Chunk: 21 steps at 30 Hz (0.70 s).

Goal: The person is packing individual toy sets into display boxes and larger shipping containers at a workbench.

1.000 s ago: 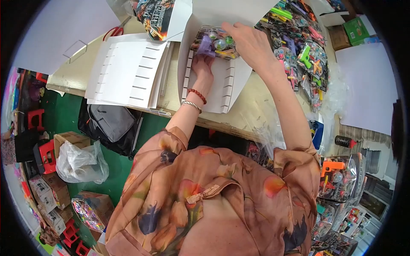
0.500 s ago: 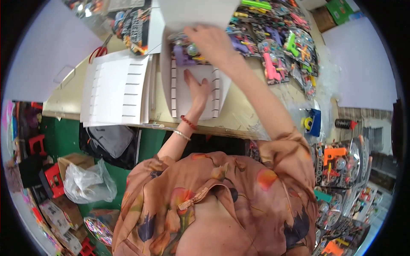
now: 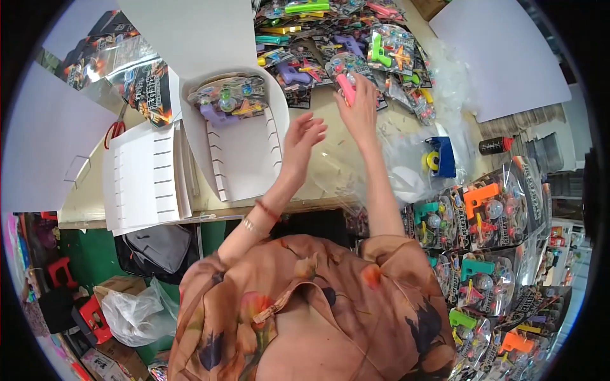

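Observation:
My right hand [image 3: 359, 108] closes on a carded toy pack with a pink toy gun [image 3: 345, 89], at the near edge of a heap of such packs [image 3: 318, 47]. My left hand [image 3: 305, 138] is in the air just beside the right wall of an open white carton [image 3: 248, 166]; its fingers are apart and hold nothing. At the carton's far end stands a packed purple toy gun [image 3: 218, 117], with what look like more cards behind it. Black slits line the inner side strips of the carton, and its lid rises at the back.
Flat white slotted sheets [image 3: 143, 174] lie left of the carton, red-handled scissors [image 3: 115, 131] behind them. On the right are clear plastic film, a blue-and-yellow tape dispenser [image 3: 441, 157] and a dark bottle [image 3: 495, 145]. Hanging toy packs [image 3: 492, 209] stand lower right.
Both hands have left the carton. My right hand has moved right to the heap and taken hold of the pink toy gun pack; my left has drawn out past the carton's right wall.

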Available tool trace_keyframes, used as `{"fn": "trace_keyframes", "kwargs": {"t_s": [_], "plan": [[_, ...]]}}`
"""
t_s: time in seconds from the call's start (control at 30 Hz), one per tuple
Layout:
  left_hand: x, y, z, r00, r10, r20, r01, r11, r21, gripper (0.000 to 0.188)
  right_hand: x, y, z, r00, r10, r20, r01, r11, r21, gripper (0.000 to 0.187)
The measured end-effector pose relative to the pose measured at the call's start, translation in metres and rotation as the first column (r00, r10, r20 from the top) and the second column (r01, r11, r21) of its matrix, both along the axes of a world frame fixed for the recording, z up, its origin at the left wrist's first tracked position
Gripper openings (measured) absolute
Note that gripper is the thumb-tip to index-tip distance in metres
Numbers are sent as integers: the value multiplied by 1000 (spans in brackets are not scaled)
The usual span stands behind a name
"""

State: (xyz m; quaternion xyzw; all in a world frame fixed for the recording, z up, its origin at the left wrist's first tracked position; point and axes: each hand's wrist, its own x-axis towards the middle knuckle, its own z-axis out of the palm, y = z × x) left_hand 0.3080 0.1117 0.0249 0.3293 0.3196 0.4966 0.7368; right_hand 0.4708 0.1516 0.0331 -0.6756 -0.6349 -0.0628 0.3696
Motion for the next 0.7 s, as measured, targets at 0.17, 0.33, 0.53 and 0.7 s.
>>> {"fn": "trace_keyframes", "kwargs": {"t_s": [0.17, 0.33, 0.53, 0.7], "plan": [[72, 120, -74, 921, 384, 66, -284, 777, -561, 47, 31, 26, -51, 987, -71, 144, 130, 879, -459, 105], [96, 154, -69, 841, 529, 114, -296, 626, -721, 45, 64, 40, -73, 969, -15, 246, 105, 928, -358, 69], [75, 109, -25, 848, 273, 454, -14, 869, -495, 33, 80, 7, 12, 968, -83, -239, 119, 983, 141, 43], [59, 30, -12, 926, -181, 332, 296, 892, -341, 33, 36, -39, 13, 375, 154, -914, -17, 987, 160, 57]]}}
